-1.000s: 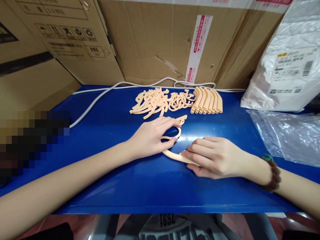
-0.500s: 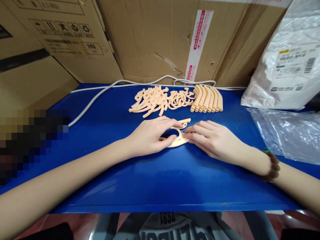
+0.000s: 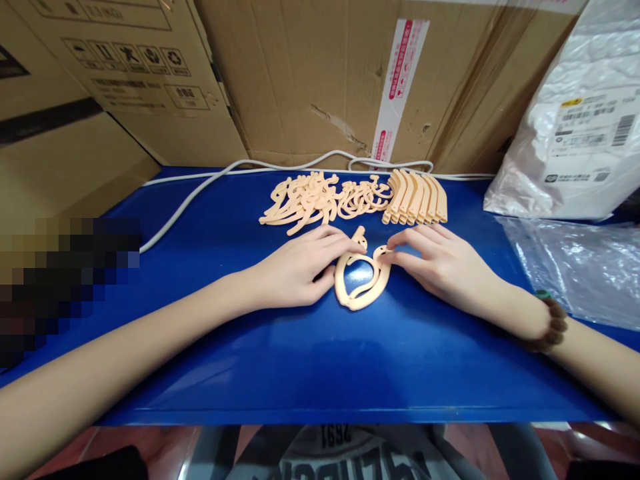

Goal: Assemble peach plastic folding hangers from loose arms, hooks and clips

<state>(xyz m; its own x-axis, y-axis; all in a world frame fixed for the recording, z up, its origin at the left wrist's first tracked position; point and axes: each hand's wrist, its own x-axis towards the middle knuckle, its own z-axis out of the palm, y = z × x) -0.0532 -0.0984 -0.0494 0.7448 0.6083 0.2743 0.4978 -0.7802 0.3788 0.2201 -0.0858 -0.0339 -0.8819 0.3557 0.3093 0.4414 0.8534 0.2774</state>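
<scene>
From the head view, looking down on a glossy blue table (image 3: 300,360), with reddish floor (image 3: 75,453) below its front edge. Backing the table with a big box (image 3: 300,80), and flanking it at the left with another carton (image 3: 140,87). Running a white cable (image 3: 200,185) along the back; keeping a white bag (image 3: 555,173) at the back right, just behind clear plastic (image 3: 575,267).

Leaving bare blue between the loop (image 3: 360,303) and the front edge, and more between the left forearm and the cable. Meeting less room behind the loop, near the pile (image 3: 305,203), the small curves (image 3: 357,201) and the row of tubes (image 3: 417,197).

Holding the hands apart, one at each side of the loop, mid-table: clasping its upper left with the left hand (image 3: 303,270), pinching its upper right end with the right hand (image 3: 440,267).

Showing the loop turned now, curving toward the front edge, instead of stretching sideways as before. Keeping the pile and tubes in place.
</scene>
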